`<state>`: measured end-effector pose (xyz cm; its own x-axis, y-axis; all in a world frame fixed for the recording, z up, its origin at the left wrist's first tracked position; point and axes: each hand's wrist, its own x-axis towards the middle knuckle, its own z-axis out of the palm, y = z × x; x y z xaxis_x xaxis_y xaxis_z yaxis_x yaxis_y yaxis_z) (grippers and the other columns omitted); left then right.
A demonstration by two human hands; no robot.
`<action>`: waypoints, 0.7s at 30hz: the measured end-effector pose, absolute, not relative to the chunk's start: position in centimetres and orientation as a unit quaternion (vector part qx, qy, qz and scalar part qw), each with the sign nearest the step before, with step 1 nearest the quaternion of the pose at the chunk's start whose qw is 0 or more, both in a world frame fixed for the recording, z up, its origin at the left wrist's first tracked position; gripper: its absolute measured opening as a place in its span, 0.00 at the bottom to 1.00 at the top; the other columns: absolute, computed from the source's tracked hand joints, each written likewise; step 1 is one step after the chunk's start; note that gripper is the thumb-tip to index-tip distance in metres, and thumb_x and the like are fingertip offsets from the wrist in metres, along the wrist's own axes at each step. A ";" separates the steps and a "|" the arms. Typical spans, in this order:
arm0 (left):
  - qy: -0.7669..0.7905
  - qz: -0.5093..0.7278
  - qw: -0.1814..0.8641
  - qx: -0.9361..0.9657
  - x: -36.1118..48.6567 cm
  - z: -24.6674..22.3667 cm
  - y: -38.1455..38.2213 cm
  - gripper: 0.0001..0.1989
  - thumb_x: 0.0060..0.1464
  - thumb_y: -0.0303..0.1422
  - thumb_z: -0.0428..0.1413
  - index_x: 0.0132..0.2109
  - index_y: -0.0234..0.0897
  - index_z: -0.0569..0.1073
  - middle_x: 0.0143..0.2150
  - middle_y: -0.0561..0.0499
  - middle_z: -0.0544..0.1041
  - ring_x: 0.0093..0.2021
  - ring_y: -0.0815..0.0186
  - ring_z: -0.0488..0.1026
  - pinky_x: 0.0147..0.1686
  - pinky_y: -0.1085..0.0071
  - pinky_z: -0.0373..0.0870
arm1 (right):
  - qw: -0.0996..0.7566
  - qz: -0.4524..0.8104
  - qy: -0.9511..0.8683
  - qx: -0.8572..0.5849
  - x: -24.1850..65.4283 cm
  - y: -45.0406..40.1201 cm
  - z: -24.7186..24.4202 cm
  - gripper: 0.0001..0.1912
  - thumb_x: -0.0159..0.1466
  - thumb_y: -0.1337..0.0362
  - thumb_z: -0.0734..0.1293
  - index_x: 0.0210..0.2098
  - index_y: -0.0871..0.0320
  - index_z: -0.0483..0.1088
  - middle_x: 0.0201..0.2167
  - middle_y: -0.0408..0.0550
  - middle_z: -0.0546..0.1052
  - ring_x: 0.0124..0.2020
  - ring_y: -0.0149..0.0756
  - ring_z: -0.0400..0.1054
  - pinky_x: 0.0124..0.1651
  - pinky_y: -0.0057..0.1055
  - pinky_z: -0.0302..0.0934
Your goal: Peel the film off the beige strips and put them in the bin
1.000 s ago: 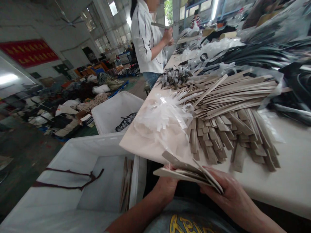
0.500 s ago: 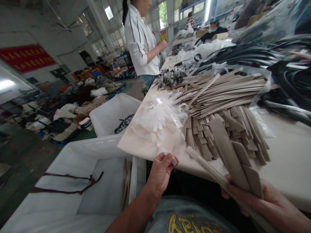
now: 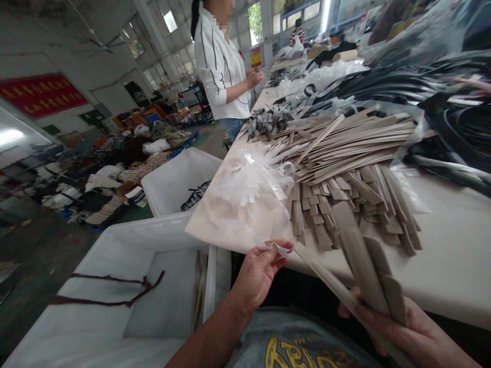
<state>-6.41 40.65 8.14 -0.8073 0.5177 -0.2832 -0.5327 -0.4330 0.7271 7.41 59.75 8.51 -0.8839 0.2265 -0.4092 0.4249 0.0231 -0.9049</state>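
Note:
My left hand (image 3: pixel 261 273) is closed at the table's near edge, pinching a small piece of white translucent film (image 3: pixel 279 249) between thumb and fingers. My right hand (image 3: pixel 402 327), lower right, is wrapped round several flat beige straps (image 3: pixel 358 255). One narrow strap (image 3: pixel 326 276) among them points left, its tip close to my left fingertips; I cannot tell whether they touch. Beyond my hands lies a large pile of similar beige straps (image 3: pixel 353 148). Left of that pile is a heap of white translucent film strips (image 3: pixel 253 179) on the table (image 3: pixel 215 225).
A white bin (image 3: pixel 115 240) stands at the left, with a dark cord and a few beige strips inside. Another white bin (image 3: pixel 172 174) is behind it. Black straps (image 3: pixel 383 84) fill the table's far right. A person in a white top (image 3: pixel 220 66) stands beyond the table's left edge.
My left hand has moved slightly right, bringing the film piece near the narrow strap's tip. My right hand has shifted a little left with the straps.

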 end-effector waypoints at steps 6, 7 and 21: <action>0.488 0.814 0.315 0.028 -5.3 7.1 40.9 0.11 0.52 0.34 0.61 0.40 0.33 0.80 0.43 0.44 0.80 0.42 0.64 0.73 0.47 0.68 0.66 | 0.111 -0.707 0.678 0.166 3.4 59.6 10.2 0.26 0.55 0.40 0.68 0.35 0.58 0.76 0.16 0.43 0.68 0.18 0.31 0.59 0.19 0.23 0.52; 0.499 0.807 0.314 0.030 -5.2 6.8 40.9 0.11 0.52 0.35 0.60 0.41 0.33 0.80 0.40 0.45 0.80 0.41 0.64 0.73 0.48 0.67 0.65 | 0.117 -0.702 0.687 0.148 2.7 59.3 10.1 0.26 0.55 0.40 0.68 0.32 0.59 0.75 0.16 0.43 0.68 0.18 0.30 0.58 0.19 0.23 0.51; 0.514 0.782 0.351 0.039 -4.8 6.6 40.5 0.16 0.50 0.42 0.62 0.39 0.33 0.80 0.40 0.43 0.79 0.42 0.61 0.74 0.42 0.69 0.69 | -0.037 -0.565 0.819 0.094 0.7 57.8 8.8 0.16 0.59 0.53 0.65 0.21 0.57 0.68 0.16 0.42 0.70 0.19 0.34 0.64 0.22 0.28 0.59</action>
<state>-4.81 40.54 6.64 -0.7505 0.5886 -0.3005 -0.5094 -0.2255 0.8304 0.73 57.83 8.83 -0.9794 0.1965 -0.0461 0.1130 0.3443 -0.9321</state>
